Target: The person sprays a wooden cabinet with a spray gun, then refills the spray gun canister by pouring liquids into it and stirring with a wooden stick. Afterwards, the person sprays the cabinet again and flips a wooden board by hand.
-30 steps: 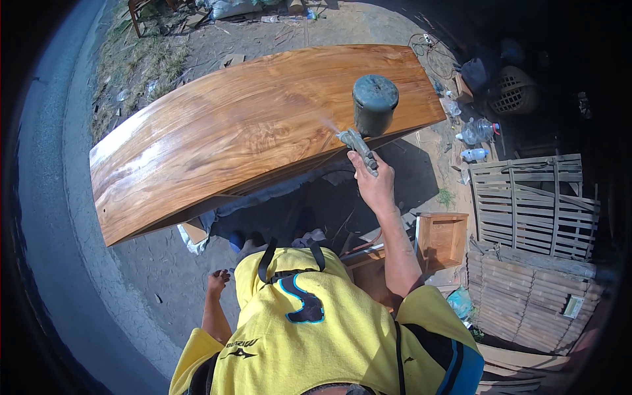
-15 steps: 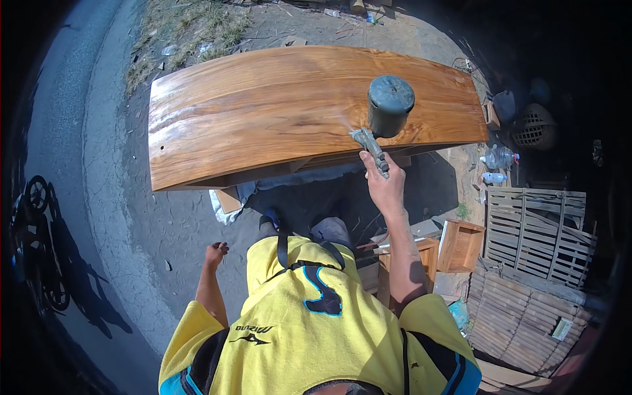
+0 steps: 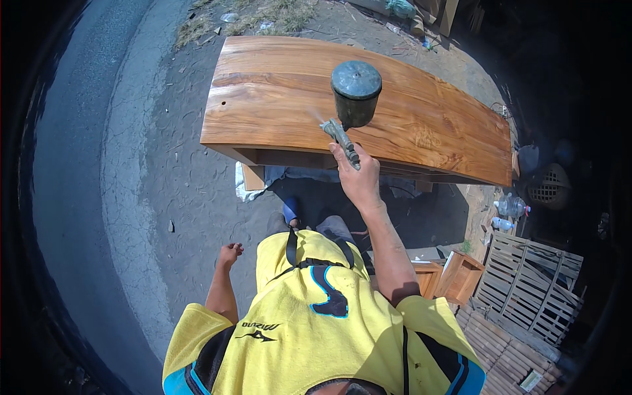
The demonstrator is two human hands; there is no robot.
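Observation:
My right hand [image 3: 359, 181] is wrapped round the grip of a spray gun [image 3: 341, 143], whose dark round paint cup [image 3: 356, 99] stands up beside the nozzle. A faint mist shows at the nozzle, which points at the glossy brown wooden cabinet [image 3: 421, 112]. The gun is held over the cabinet's broad upper panel, near its front edge and apart from it. My left hand [image 3: 230, 254] hangs low at my left side with curled fingers, and I see nothing in it.
The cabinet rests on supports with white sheeting [image 3: 249, 184] under it. Wooden drawers [image 3: 461, 275], a slatted wooden panel [image 3: 525, 283] and plastic bottles [image 3: 511, 207] lie to the right. A paved road [image 3: 79, 197] runs along the left.
The spray gun has moved leftward along the cabinet panel in my right hand. My view has shifted and turned, so the cabinet sits tilted and further right. My left hand still hangs at my side.

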